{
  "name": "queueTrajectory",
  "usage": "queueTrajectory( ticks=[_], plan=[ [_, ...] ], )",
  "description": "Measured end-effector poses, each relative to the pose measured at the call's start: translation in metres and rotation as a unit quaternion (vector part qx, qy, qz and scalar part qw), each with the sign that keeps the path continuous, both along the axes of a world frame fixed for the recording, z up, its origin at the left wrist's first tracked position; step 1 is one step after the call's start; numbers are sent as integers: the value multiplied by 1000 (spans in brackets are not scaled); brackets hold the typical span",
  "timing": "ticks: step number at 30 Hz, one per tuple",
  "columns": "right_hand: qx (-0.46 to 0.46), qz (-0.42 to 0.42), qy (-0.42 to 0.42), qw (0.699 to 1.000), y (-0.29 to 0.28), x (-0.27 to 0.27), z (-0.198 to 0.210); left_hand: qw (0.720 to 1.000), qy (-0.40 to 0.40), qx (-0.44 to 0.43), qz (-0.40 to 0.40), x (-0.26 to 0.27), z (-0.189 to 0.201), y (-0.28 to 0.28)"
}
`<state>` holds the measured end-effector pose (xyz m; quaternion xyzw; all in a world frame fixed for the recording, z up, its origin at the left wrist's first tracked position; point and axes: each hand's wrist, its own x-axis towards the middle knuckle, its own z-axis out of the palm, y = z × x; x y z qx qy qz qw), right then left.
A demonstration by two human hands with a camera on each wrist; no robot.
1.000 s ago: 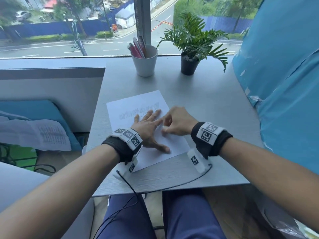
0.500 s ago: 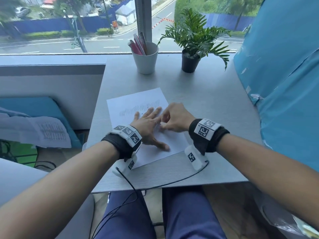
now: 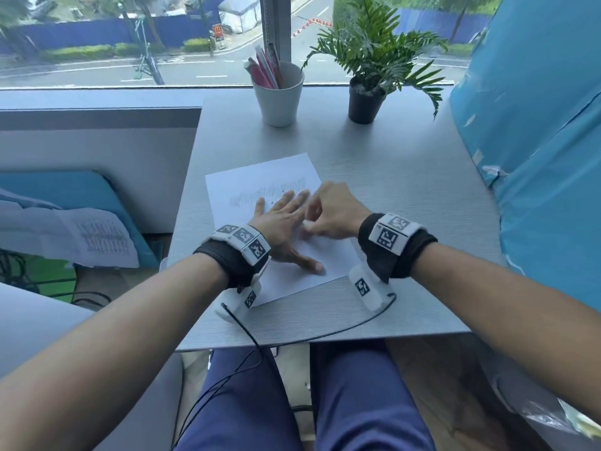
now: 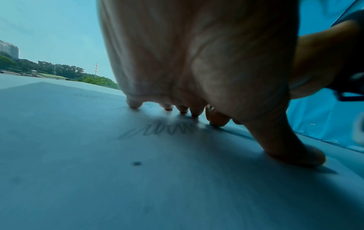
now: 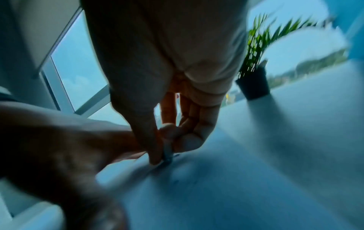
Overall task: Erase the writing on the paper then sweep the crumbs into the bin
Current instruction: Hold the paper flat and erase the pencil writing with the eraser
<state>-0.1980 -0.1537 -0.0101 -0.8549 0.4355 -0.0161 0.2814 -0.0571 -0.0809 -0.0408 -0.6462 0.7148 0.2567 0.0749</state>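
Paper (image 3: 260, 180) lies flat on the grey desk (image 3: 406, 196), a bit skewed, near the front edge. Pencil scribble (image 3: 266, 193) runs across its middle; the near end of the line is covered by the hands, so I can't tell how much writing is left there.

Left hand (image 3: 283, 222) is palm-down on the sheet, fingers straight and spread, thumb out to the side, tips pressing the paper. In the left wrist view the fingertips (image 4: 133, 104) touch down right at the scribble, and a few dark specks sit on the sheet near them, too small to identify.

Right hand (image 3: 335, 213) is just beside the left, touching or nearly so, fingers curled in. In the right wrist view thumb and forefinger pinch a small grey object (image 5: 167, 153) against the paper. It looks like an eraser, but it is blurred and mostly hidden by the fingers. The head view doesn't show it at all; knuckles cover it.

Right wrist picture is motion-smeared overall.

At the far edge by the window: white cup (image 3: 279, 99) with pens, and a potted plant (image 3: 367, 96) to its right. Blue sheeting (image 3: 536, 141) fills the right side, cut off by the frame.

No bin identifiable in any view.
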Motion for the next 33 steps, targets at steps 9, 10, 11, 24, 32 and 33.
queueTrajectory(
  ticks=[9, 10, 11, 24, 32, 33],
  plan=[
    [9, -32, -5, 999, -1, 4, 1, 1000, -16, -4, 1, -1, -3, -2],
    [8, -65, -21, 998, -7, 2, 3, 1000, -17, -5, 2, -1, -4, -2],
    [0, -89, -32, 996, -9, 1, 3, 1000, -18, -7, 5, -1, -4, -3],
    [48, -57, -19, 997, 5, 6, 4, 1000, -19, 6, 14, 3, -9, -5],
    [47, -56, -20, 997, 2, 3, 7, 1000, -19, 8, 17, 1, -7, -4],
    [39, -88, -32, 995, -3, 0, 8, 1000, -14, 6, 19, 0, -6, -4]
  ],
)
